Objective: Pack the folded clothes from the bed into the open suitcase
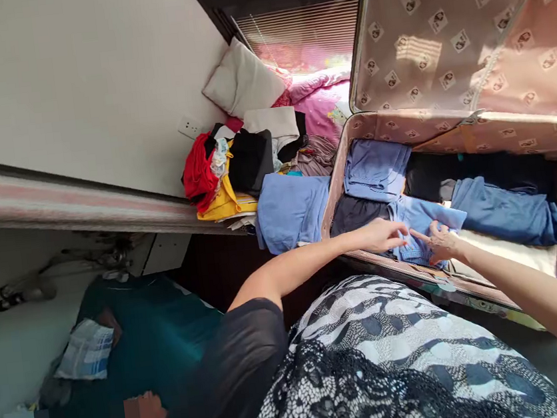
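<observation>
A light blue folded garment (422, 211) lies in the near left part of the open suitcase (339, 192). My left hand (384, 234) is over its left edge, fingers loosely bent and a little apart, with no cloth visible between them. On the right, my right hand (440, 242) rests on the same garment with fingers spread and the index finger stretched to the left. Just behind lies a folded blue-violet garment (377, 167). Dark cloth (359, 214) shows left of the light blue one, and a rolled dark blue garment (507, 210) to its right.
The patterned suitcase lid (438, 23) stands upright at the back. Left of the case are a folded blue garment (291, 207) and a clothes pile with red cloth (199, 167). A cushion (243, 79) leans on the wall. Another person in a green top (156, 330) is at lower left.
</observation>
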Motion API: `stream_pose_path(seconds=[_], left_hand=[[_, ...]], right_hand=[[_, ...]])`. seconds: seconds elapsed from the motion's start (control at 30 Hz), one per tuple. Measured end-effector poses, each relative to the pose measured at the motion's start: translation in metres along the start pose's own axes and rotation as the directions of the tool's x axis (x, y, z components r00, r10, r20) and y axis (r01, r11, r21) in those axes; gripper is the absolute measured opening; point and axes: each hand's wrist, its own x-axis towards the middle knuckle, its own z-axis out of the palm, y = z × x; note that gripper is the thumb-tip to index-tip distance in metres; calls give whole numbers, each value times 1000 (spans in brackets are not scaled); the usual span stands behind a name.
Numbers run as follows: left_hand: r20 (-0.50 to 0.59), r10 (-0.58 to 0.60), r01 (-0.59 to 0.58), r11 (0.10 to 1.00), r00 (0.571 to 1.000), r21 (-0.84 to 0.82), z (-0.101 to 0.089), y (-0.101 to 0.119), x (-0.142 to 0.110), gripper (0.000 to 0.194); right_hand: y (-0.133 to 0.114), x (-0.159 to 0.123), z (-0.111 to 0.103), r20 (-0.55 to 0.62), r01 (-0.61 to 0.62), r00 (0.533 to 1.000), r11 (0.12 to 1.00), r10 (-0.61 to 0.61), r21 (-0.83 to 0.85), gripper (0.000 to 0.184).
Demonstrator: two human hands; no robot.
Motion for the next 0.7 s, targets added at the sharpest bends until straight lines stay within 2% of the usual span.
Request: stream_pose_path(seconds=[0.07, 0.13, 0.17, 0.23, 0.27, 0.3, 0.37, 0.4, 0.43, 0.5, 0.53, 0.63, 0.7], left_hand=[[-96, 5, -4, 1000, 995, 3, -31, -14, -29, 22], [-295, -16, 28, 999, 955, 37, -63, -40, -68, 19], [-424, -29, 65, 995, 905, 69, -78, -55, -89, 17], [-623, -48, 170, 976, 781, 138, -100, -87, -126, 14], [-682, -55, 220, 963, 729, 157, -107, -102, -141, 12], [-716, -64, 258, 952, 695, 165, -111, -115, -152, 11], [-727, -81, 282, 946, 682, 160, -116, -134, -165, 11], [-712, -82, 271, 950, 697, 156, -117, -140, -168, 11], [-695, -76, 252, 955, 715, 155, -118, -145, -170, 11], [-684, -52, 218, 963, 728, 159, -123, -150, -169, 13], [-694, -43, 211, 964, 719, 159, -128, -152, -168, 15], [-752, -39, 225, 963, 658, 147, -145, -156, -164, 19], [-776, -42, 234, 962, 629, 137, -157, -158, -160, 21]], right_hand=[[-2, 7, -28, 37, -30, 999, 999, 29, 34, 53], [-12, 19, -65, 6, -36, 999, 998, 36, 54, 29], [-21, 27, -87, -38, -32, 999, 997, 35, 66, 23], [-49, 42, -136, -178, 8, 984, 996, 8, 92, 32], [-67, 51, -161, -269, 63, 963, 992, -31, 113, 37], [-86, 60, -186, -366, 134, 927, 983, -79, 127, 40], [-128, 81, -231, -477, 259, 860, 960, -181, 103, 42], [-149, 92, -249, -491, 298, 842, 951, -223, 79, 41], [-169, 104, -264, -476, 312, 843, 949, -252, 51, 42], [-202, 129, -284, -423, 288, 868, 958, -261, 0, 50], [-214, 141, -290, -395, 259, 885, 966, -245, -20, 60], [-235, 172, -296, -290, 163, 943, 986, -162, -21, 92], [-238, 186, -297, -191, 120, 975, 993, -116, 7, 97]])
